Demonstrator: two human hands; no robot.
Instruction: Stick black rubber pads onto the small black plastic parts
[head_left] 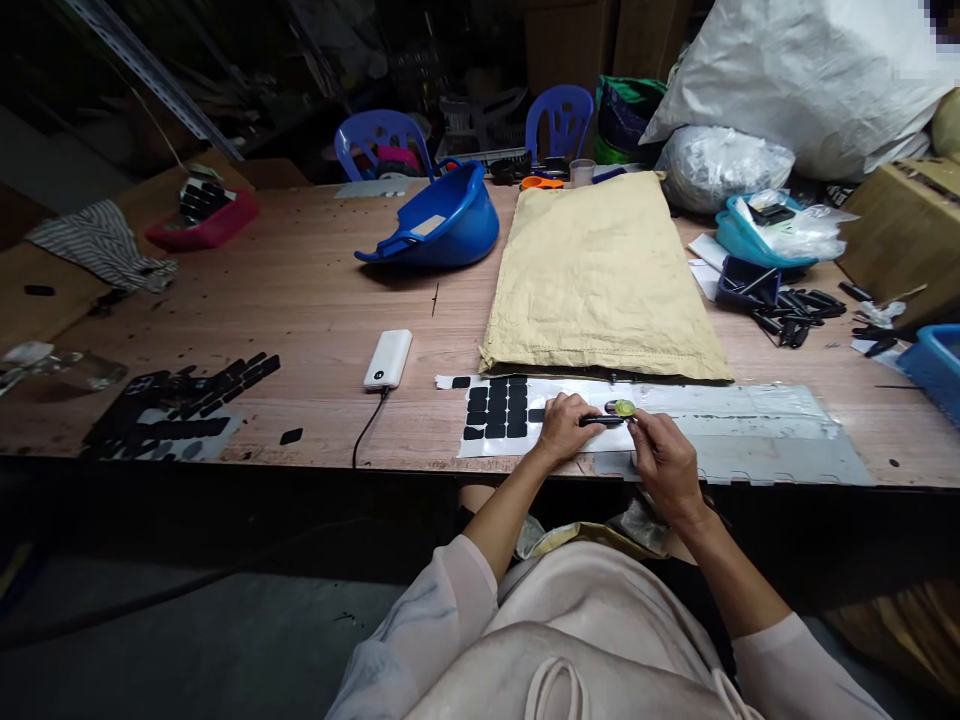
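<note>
Both hands meet at the table's near edge over a white backing sheet (pixel 480 440) covered with several black rectangular pads (pixel 498 408). My left hand (pixel 562 428) is closed in a pinch on one end of a thin black stick (pixel 601 421). My right hand (pixel 664 460) is closed around the stick's other end. A small yellow-green object (pixel 622 408) lies just beyond the stick. A long silvery sheet (pixel 742 425) stretches to the right under the hands.
A tan paper sack (pixel 600 270) lies flat behind the hands. A white power bank (pixel 388 358) with a cable, black pad strips (pixel 187 400), a blue helmet (pixel 442 225), a red tray (pixel 202 225), loose black parts (pixel 795 310), bags and cardboard boxes surround the wooden table (pixel 300 300).
</note>
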